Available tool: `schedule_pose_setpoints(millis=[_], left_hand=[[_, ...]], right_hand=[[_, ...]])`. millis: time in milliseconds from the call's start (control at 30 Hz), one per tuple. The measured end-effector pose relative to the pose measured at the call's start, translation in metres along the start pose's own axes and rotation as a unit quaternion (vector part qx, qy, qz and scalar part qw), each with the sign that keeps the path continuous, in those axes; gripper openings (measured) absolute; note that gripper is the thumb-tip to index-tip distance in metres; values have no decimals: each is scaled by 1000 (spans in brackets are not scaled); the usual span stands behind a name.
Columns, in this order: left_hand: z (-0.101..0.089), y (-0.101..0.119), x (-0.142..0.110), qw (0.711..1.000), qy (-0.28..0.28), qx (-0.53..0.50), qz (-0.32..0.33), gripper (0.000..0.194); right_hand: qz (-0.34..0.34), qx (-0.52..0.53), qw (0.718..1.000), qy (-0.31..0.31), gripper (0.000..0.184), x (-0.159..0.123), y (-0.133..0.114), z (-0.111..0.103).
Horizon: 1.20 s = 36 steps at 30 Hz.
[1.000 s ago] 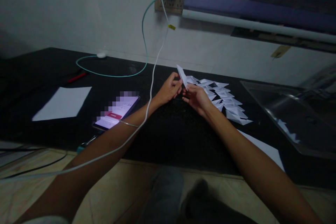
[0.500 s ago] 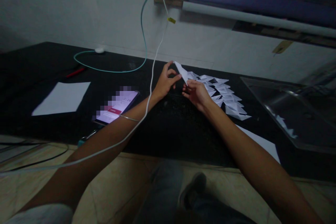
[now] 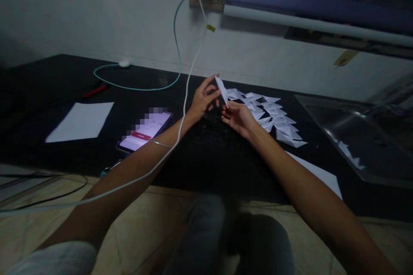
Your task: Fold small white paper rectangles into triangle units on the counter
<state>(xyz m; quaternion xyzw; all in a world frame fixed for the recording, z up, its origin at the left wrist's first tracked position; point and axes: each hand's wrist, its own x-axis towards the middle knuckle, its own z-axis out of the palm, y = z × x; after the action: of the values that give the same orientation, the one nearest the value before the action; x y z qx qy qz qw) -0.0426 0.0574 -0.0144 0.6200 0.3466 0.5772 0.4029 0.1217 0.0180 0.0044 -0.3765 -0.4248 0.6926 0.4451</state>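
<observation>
A folded white paper boat point(image 3: 222, 90) is held up at a slant above the back of the dark countertop. My left hand point(image 3: 204, 98) grips its left side, index finger near the upper tip and thumb lower down. The lower right tip is pinched in my right hand point(image 3: 239, 118), its other fingers curled beneath. Just to the right, several similar paper boats point(image 3: 279, 117) lie in overlapping rows, partly behind my right hand.
Left of my arms are a lit phone point(image 3: 145, 133), a white paper sheet point(image 3: 80, 122) and a red object point(image 3: 95, 91). Another sheet point(image 3: 318, 176) lies partly under my right forearm. A metal sink point(image 3: 361, 137) sits at right. A white cable point(image 3: 185, 116) hangs across my left arm.
The paper boat has turned slightly and looks narrower, still between both hands. The camera view has shifted a little, and my legs below the counter have moved.
</observation>
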Motion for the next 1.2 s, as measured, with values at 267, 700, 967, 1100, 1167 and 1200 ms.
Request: schedule_pose_setpoints(millis=[267,700,967,1100,1167,1200], left_hand=[[5,-9,2,1000,6,-3,-18,65],[4,-2,2,997,-22,56,56,21],[6,-5,0,994,22,100,34,10],[6,-3,-4,990,5,128,58,10],[7,-2,-6,987,-8,147,69,10],[7,-1,-7,985,-12,154,70,10]], right_hand=[[-11,23,1000,-14,7,4,13,4],[-98,-225,969,-8,30,12,22,-4],[-276,-466,823,172,52,2,11,-5],[-297,-480,803,190,42,0,8,-5],[-313,-457,809,194,26,0,9,-6],[-323,-443,813,196,18,1,9,-7]])
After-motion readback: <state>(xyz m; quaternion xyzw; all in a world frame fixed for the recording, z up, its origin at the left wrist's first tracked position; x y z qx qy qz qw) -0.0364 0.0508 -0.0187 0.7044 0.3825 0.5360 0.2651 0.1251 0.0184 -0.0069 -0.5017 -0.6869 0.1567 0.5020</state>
